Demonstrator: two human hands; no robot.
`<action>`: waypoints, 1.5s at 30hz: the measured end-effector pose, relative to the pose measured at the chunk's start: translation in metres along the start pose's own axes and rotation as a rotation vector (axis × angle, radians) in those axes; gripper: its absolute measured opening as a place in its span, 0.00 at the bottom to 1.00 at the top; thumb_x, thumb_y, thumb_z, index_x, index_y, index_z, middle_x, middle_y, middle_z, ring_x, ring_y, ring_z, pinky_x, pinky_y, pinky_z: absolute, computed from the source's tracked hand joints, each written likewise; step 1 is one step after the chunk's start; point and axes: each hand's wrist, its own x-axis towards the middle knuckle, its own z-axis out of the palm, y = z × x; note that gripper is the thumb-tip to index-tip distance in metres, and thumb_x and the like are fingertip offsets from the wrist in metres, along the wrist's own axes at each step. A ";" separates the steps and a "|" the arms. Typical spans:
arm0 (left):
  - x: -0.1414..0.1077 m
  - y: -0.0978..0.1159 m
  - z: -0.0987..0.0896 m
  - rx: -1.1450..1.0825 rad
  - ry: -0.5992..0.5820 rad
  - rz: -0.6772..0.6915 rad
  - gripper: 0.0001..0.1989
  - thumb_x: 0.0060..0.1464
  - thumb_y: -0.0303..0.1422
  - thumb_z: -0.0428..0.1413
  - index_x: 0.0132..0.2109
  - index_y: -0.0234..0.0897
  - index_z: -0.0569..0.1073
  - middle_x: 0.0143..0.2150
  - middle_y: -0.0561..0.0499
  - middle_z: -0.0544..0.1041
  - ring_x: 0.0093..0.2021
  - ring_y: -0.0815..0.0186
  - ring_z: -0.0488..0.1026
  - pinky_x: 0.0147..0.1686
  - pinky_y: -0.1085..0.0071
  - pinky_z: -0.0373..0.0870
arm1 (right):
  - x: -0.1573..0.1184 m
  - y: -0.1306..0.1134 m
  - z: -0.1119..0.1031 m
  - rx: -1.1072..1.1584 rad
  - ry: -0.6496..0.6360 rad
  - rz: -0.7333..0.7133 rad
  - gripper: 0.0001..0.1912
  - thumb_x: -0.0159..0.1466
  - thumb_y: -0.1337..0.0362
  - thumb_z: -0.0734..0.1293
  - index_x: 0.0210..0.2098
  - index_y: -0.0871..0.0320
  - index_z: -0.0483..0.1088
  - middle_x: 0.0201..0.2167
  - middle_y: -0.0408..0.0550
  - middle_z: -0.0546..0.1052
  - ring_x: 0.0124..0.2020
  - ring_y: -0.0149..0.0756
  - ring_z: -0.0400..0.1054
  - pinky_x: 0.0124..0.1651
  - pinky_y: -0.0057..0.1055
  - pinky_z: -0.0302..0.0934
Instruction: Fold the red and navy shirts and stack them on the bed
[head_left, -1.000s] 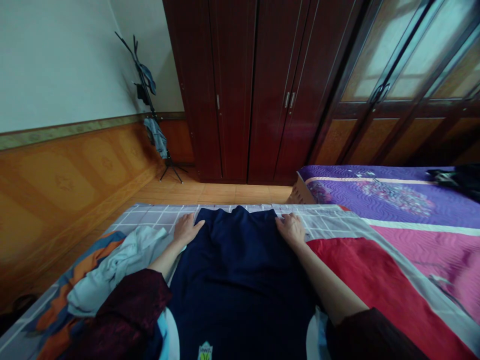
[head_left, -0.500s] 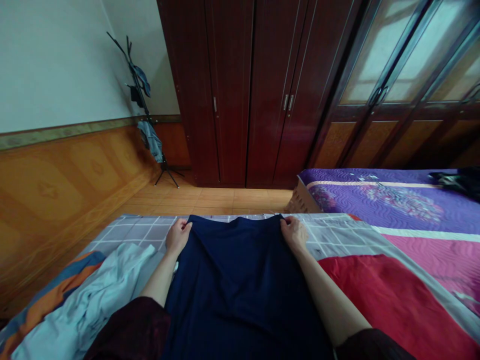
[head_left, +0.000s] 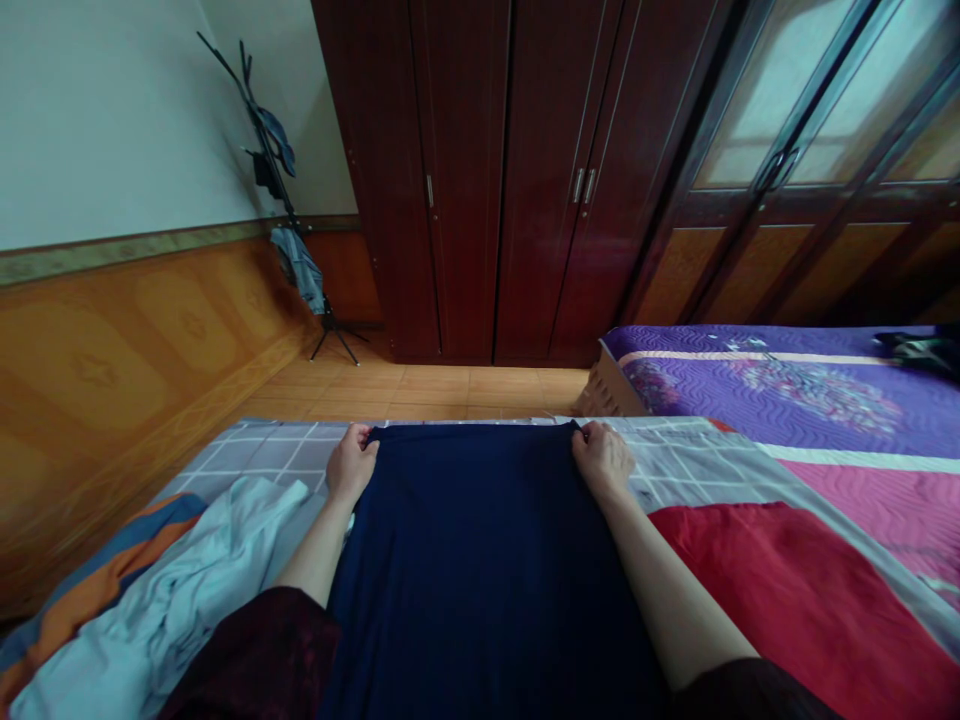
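Observation:
A dark navy piece of clothing (head_left: pixel 487 560) is spread in front of me over the bed, its near end running out of the picture; I cannot make out which kind of garment it is. My left hand (head_left: pixel 352 465) pinches its far left corner. The far right corner is gripped by my right hand (head_left: pixel 602 460). Between the two hands the far edge runs straight and taut. Pale blue crumpled clothing (head_left: pixel 172 590) lies left of my left arm, and a flat red cloth (head_left: pixel 795 600) lies right of my right arm.
Grey checked bedding (head_left: pixel 675 455) lies under the clothes. An orange and blue striped cloth (head_left: pixel 97 590) rests at the left edge. To the right stands a bed with a purple cover (head_left: pixel 720 385). A dark red wardrobe (head_left: pixel 465 250) and a coat stand (head_left: pixel 274 180) are beyond.
My hands have drawn slightly apart, and the navy clothing's far edge has gone from sagging and wavy to straight. Its surface looks smoother. The view has shifted slightly.

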 end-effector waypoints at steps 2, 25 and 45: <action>-0.002 0.002 -0.001 0.054 0.009 0.013 0.09 0.54 0.32 0.53 0.44 0.39 0.69 0.41 0.46 0.76 0.42 0.59 0.74 0.41 0.66 0.69 | 0.000 0.001 0.003 -0.017 0.017 -0.046 0.13 0.65 0.61 0.59 0.42 0.58 0.71 0.43 0.55 0.73 0.47 0.46 0.66 0.44 0.36 0.60; -0.201 -0.012 -0.203 0.247 -0.662 0.480 0.20 0.49 0.48 0.58 0.44 0.40 0.72 0.43 0.47 0.72 0.48 0.55 0.67 0.51 0.64 0.60 | -0.110 -0.015 -0.076 -0.033 -0.155 -0.719 0.26 0.61 0.59 0.63 0.56 0.64 0.63 0.54 0.61 0.67 0.55 0.51 0.59 0.52 0.41 0.59; -0.259 -0.031 -0.227 0.381 -0.592 0.140 0.09 0.54 0.38 0.52 0.41 0.45 0.73 0.35 0.50 0.78 0.40 0.55 0.75 0.40 0.66 0.65 | -0.349 0.010 -0.132 0.389 -0.751 -1.054 0.23 0.48 0.75 0.60 0.43 0.56 0.72 0.36 0.50 0.76 0.38 0.40 0.70 0.42 0.34 0.65</action>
